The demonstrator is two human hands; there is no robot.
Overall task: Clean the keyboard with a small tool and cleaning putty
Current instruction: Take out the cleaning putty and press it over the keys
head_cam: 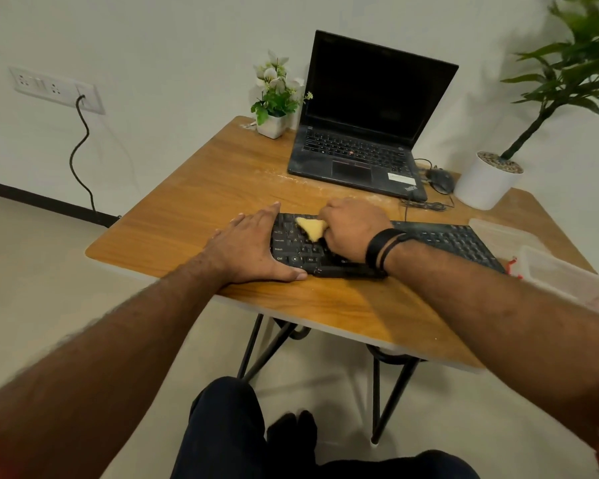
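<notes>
Two hands: both work at the near edge of a wooden table with black metal legs.
Keyboard: a flat black plastic keyboard lies across the near half of the table, running from the centre out to the right.
Left hand: the left hand lies flat on the keyboard's left end, fingers straight and together, thumb along the near edge; it grasps nothing.
Right hand: the right hand, with a black band at the wrist, has its fingers curled round a pale yellow lump of cleaning putty.
Putty: it touches the keys on the left part of the keyboard, between the two hands, a triangular flap showing past the fingers.
Far side: an open black laptop with a dark screen stands well beyond the keyboard, with a small white pot of white flowers to its left and a black wired mouse to its right.
Right side: a tall green plant in a white round pot; nearer, a clear plastic container.
</notes>
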